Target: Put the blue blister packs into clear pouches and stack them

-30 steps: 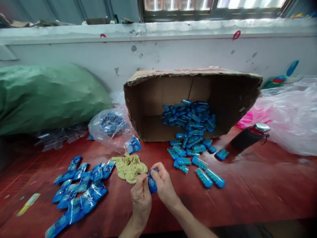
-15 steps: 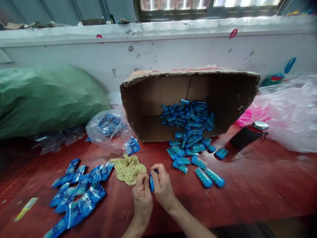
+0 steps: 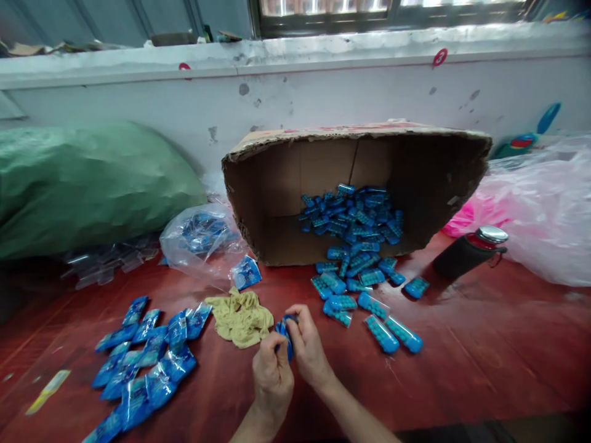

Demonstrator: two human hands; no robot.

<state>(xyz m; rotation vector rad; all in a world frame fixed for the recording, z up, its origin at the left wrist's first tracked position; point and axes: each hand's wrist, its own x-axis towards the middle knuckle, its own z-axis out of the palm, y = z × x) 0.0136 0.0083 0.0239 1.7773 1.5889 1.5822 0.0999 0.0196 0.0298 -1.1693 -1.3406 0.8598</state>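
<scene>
We hold the packet [image 3: 282, 328] between our left hand [image 3: 273, 374] and right hand [image 3: 310, 352], both pinched closed on it.

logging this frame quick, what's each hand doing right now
Left hand: closed, pinching the blue packet.
Right hand: closed, holding the same packet.

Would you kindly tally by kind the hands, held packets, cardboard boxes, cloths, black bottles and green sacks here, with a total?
Hands: 2 (left hand, right hand)
Held blue packet: 1
Cardboard box: 1
Cloth: 1
Black bottle: 1
Green sack: 1
Total: 7
The piled packets and tubes overlap too much for a sure count.
</scene>
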